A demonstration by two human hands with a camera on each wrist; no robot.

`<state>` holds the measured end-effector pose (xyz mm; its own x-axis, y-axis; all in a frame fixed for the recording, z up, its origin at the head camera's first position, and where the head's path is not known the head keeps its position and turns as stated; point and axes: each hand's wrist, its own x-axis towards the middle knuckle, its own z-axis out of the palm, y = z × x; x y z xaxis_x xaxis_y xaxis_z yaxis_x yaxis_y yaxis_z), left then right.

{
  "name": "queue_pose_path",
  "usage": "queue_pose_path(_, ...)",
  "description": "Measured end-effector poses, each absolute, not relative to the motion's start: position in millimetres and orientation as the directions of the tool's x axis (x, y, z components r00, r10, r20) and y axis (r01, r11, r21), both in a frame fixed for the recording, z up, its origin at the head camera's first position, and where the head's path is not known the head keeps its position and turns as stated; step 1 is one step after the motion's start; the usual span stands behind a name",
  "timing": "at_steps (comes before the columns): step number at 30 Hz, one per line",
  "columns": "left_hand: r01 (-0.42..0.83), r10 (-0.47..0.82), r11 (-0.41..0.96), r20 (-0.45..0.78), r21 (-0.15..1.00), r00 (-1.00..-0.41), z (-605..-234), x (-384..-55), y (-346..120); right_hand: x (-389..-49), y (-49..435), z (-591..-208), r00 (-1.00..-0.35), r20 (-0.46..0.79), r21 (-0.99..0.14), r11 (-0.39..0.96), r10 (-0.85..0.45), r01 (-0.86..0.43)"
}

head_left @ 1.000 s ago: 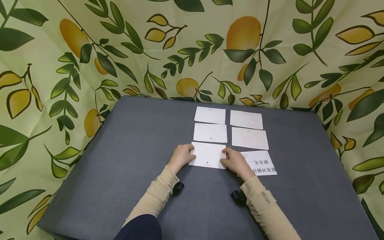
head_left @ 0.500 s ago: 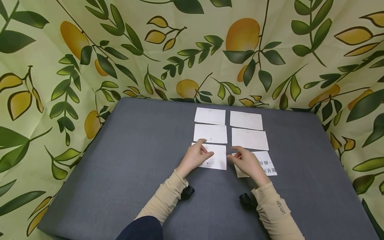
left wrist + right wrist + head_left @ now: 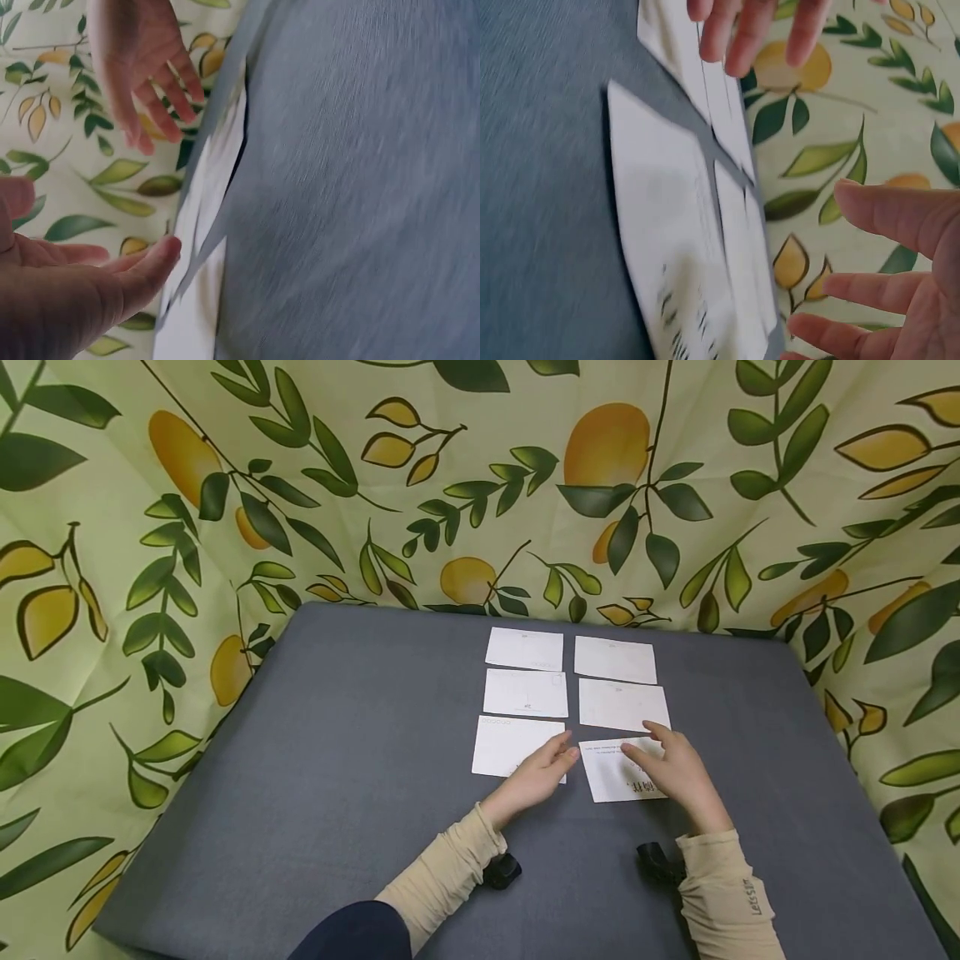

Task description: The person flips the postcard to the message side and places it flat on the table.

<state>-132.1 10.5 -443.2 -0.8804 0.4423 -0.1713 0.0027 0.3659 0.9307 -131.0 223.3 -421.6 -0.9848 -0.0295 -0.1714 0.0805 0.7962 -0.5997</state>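
In the head view, white cards lie flat in two columns. My left hand [image 3: 528,785] hovers over the near left card [image 3: 501,745] and covers its lower right part. Beside it is the near right card [image 3: 606,770], printed with dark characters; my right hand [image 3: 681,777] is above it and hides its right side. In the right wrist view, the right hand's fingers [image 3: 870,289] are spread and apart from the cards. The left wrist view shows the left hand [image 3: 82,292] with extended fingers and nothing held.
Farther back lie the middle left card [image 3: 510,693], the middle right card [image 3: 618,703], the far left card [image 3: 523,648] and the far right card [image 3: 615,658]. The grey tabletop [image 3: 360,760] meets a leaf-patterned cloth [image 3: 420,552] behind and at the sides.
Both hands have let go of the near left card and moved right. The right hand now hovers over the printed card, the left by the gap between the columns. The cards stay put.
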Motion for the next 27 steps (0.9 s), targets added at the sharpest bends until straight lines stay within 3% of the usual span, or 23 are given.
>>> queue_pose_path(4,-0.084,0.453,0.321,-0.231,0.943,-0.861,-445.8,-125.5,19.1,-126.8,234.7,-428.8,-0.976,-0.217,-0.595,0.793,-0.003,0.13)
queue_pose_path(13,-0.333,0.538,-0.033,-0.264,0.942,-0.8,-455.8,-125.6,31.4,-116.0,244.0,-445.0,-0.965,-0.252,-0.601,0.771,0.066,0.21)
queue_pose_path(27,-0.43,0.423,-0.174,-0.327,0.886,-0.845,-458.2,-125.7,37.6,-107.1,243.3,-446.8,-0.951,-0.286,-0.648,0.707,0.118,0.283)
